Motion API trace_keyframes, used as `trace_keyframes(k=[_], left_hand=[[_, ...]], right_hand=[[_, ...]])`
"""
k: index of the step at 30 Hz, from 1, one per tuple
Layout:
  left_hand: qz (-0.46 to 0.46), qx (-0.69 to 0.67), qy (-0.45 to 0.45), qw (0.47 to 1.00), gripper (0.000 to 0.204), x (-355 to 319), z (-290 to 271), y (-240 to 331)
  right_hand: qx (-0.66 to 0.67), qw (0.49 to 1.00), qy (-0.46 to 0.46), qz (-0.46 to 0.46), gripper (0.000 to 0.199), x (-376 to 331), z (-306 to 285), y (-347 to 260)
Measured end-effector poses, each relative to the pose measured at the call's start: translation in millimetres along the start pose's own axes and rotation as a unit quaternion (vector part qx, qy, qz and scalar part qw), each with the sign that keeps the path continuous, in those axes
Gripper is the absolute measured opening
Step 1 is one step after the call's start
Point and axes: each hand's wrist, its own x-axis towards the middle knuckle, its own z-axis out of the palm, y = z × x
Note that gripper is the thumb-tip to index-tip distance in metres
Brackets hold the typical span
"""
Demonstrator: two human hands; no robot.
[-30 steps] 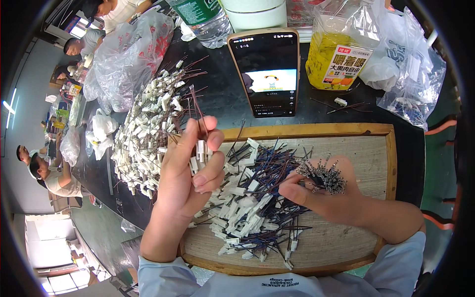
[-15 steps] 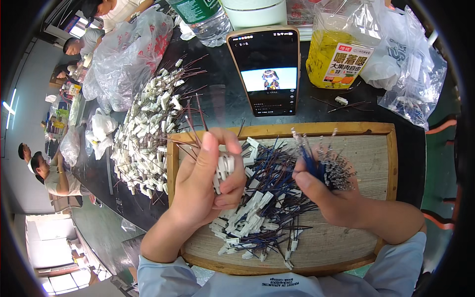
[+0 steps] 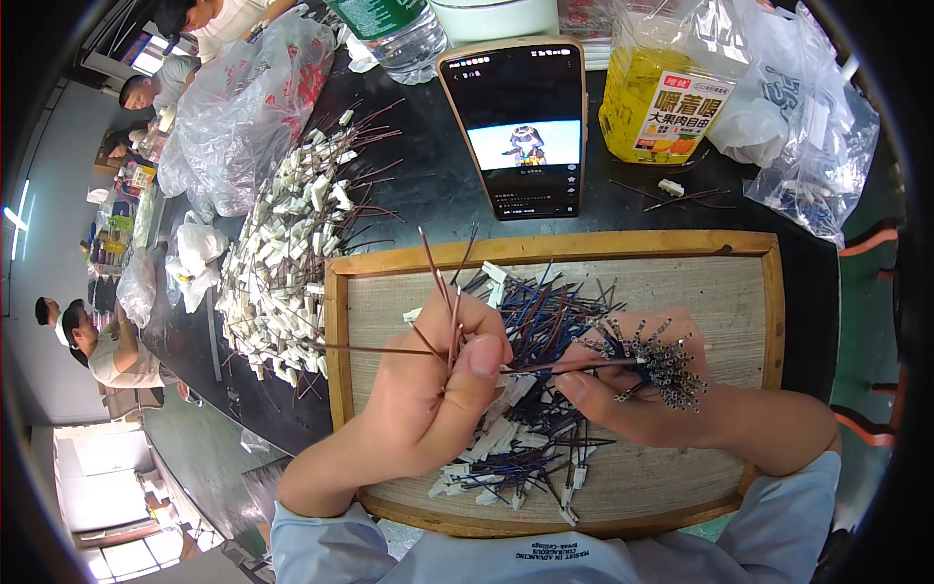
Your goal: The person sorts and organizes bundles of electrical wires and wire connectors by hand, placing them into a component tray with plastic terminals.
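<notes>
Under my forearms lies a wood-framed tray point(image 3: 681, 477) with a pale, woven-looking bed, and my light blue sleeves point(image 3: 331, 545) come in at its near corners. My left hand point(image 3: 428, 389) is closed tight, thumb pressed to the curled forefinger, with several brown wires point(image 3: 454, 326) fanning out above the pinch; what my lower fingers cover I cannot tell. My right hand point(image 3: 647, 423) is curled round a thick wire bundle point(image 3: 671, 375), thumb on the near side, the metal-tipped ends splayed out to the right. One long wire point(image 3: 595, 366) crosses from my left thumb to that bundle, its tip over the other ends. Beneath and between my hands, on the tray, spreads a loose heap of white connectors point(image 3: 501, 438) with blue and brown leads. Left of the tray, on the black tabletop point(image 3: 409, 185), a second, larger pile point(image 3: 282, 263) of white connectors trails brown leads. Past the far rim a phone point(image 3: 511, 112) stands upright, a cartoon figure on its screen; right of it a single connector point(image 3: 669, 186) lies by crossed wires, before a bottle of yellow contents point(image 3: 632, 97) and some clear bags point(image 3: 812, 146). Behind the phone are a white tub point(image 3: 496, 19) and a green-labelled water bottle point(image 3: 409, 58). Farthest off, at left, several co-workers point(image 3: 126, 360) sit above a green floor point(image 3: 180, 457).
</notes>
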Motion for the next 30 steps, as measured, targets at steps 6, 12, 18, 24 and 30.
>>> trace_keyframes(k=[6,12,18,24,30], left_hand=[[0.125,0.271,0.001,0.954,0.012,3,1,-1],[0.159,0.339,-0.027,0.927,0.016,4,12,1],[0.16,0.353,-0.032,0.921,0.016,1,12,-2],[0.131,0.374,0.042,0.917,0.016,5,4,3],[0.087,0.309,0.07,0.944,0.006,6,2,5]], right_hand=[[-0.042,0.998,-0.028,-0.028,0.012,2,-6,-4],[-0.039,0.995,-0.029,-0.085,0.013,3,-2,6],[-0.042,0.996,-0.068,-0.036,0.014,5,-3,1],[-0.041,0.997,0.053,-0.037,0.014,2,3,12],[0.003,0.996,0.081,0.045,0.016,-1,1,4]])
